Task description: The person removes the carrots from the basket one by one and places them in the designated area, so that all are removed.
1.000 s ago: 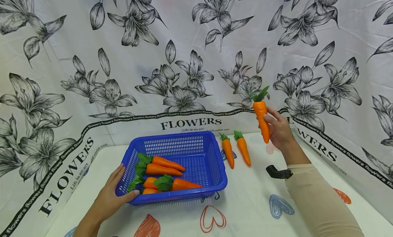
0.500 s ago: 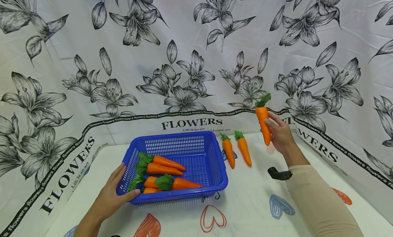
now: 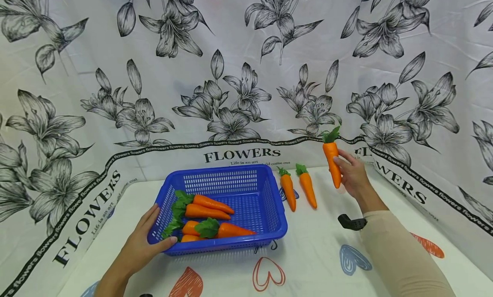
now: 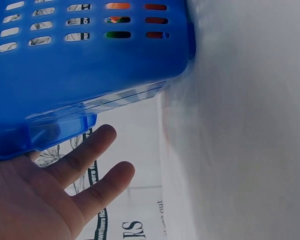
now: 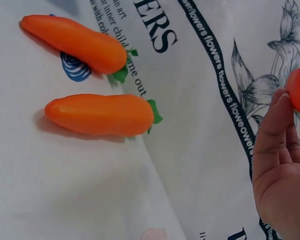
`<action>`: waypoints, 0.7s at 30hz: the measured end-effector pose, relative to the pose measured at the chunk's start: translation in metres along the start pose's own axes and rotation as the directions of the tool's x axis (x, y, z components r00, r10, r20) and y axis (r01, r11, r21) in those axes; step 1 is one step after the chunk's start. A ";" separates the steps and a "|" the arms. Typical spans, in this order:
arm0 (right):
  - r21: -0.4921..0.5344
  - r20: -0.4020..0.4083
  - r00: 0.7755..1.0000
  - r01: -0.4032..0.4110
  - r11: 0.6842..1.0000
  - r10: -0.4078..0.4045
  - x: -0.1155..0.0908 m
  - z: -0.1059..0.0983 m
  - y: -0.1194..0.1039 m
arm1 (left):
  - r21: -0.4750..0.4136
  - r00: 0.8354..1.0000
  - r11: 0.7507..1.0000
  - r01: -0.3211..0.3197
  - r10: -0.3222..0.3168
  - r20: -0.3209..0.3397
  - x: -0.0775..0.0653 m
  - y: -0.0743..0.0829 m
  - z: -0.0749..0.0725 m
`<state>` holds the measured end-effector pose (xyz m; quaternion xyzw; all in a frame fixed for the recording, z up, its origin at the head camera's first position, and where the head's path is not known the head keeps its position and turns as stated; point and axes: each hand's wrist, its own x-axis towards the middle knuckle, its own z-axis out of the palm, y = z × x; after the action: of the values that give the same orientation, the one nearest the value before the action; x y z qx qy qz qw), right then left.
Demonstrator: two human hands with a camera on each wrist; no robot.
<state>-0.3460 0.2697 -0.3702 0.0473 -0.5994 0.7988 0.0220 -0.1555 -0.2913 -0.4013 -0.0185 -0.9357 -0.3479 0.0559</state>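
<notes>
The right grip is pinched around an orange carrot, held above the counter with its leaves up and its tip down. To the left of that grip, two loose carrots are laid near each other on the counter. Farther left, more carrots are contained in a blue basket, whose near-left corner is clasped by the left grip, thumb laid over the rim, two fingers spread.

Carrots in basket — two others (abreast) to its right.
</notes>
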 end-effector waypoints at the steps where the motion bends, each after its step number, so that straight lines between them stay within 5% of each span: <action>1: -0.009 -0.006 1.000 -0.008 1.000 0.008 0.000 -0.001 0.002 | 0.000 1.000 1.000 0.001 -0.001 0.001 0.000 0.000 0.000; 21: -0.056 -0.083 0.992 -0.096 0.994 0.091 0.005 -0.015 0.032 | -0.012 1.000 1.000 -0.007 0.007 -0.012 0.001 -0.001 0.000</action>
<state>-0.3551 0.2752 -0.4045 -0.0136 -0.6232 0.7819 0.0098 -0.1567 -0.2917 -0.4015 -0.0199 -0.9332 -0.3534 0.0627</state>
